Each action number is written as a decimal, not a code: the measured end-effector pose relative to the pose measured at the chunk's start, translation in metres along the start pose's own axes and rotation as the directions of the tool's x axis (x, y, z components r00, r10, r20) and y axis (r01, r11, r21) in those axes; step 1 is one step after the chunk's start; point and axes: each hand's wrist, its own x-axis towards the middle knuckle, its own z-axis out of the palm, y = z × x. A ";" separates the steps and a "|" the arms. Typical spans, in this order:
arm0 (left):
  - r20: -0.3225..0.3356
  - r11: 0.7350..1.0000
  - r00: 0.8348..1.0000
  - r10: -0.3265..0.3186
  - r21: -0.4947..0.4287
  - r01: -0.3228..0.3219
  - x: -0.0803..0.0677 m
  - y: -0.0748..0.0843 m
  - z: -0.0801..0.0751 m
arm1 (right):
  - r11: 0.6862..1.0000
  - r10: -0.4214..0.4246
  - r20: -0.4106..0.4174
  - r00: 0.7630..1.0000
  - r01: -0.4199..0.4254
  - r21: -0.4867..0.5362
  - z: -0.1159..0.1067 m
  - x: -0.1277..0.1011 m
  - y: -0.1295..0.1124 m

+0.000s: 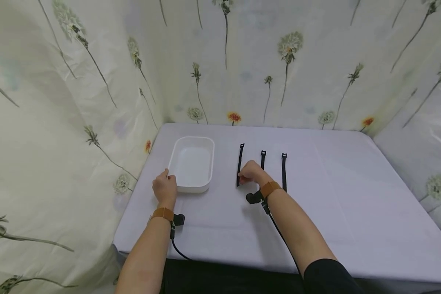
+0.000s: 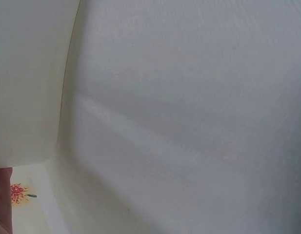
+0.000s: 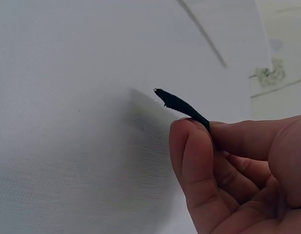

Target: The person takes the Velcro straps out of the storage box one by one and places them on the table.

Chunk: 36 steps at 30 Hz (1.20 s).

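Currently, the near end of the leftmost black strap (image 1: 239, 164) is pinched between thumb and fingers of the right hand (image 1: 251, 173) on the table (image 1: 334, 196); the white tray (image 1: 192, 163) is gripped at its corner by the left hand (image 1: 164, 188).

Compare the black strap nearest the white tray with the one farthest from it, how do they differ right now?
The nearest strap has its near end pinched by the right hand; the farthest strap lies untouched. The nearest strap starts farther back on the table and leans slightly, while the farthest runs straight. Both are thin, black, with a buckle end pointing away.
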 end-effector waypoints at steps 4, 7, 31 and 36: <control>0.001 1.000 1.000 -0.002 -0.005 0.002 -0.001 0.000 -0.001 | 0.999 0.004 -0.009 1.000 -0.004 -0.041 0.003 0.004 0.005; -0.003 1.000 1.000 -0.003 -0.002 0.003 -0.002 0.000 -0.002 | 0.997 0.019 -0.011 1.000 -0.020 -0.070 0.005 0.006 0.008; -0.004 1.000 1.000 -0.001 -0.003 0.001 0.001 0.003 -0.006 | 0.987 0.041 -0.104 0.994 -0.056 -0.147 0.008 -0.011 0.001; 0.002 1.000 1.000 -0.010 0.006 0.010 0.000 0.002 -0.005 | 0.989 0.048 -0.100 0.994 -0.061 -0.136 0.010 -0.009 0.006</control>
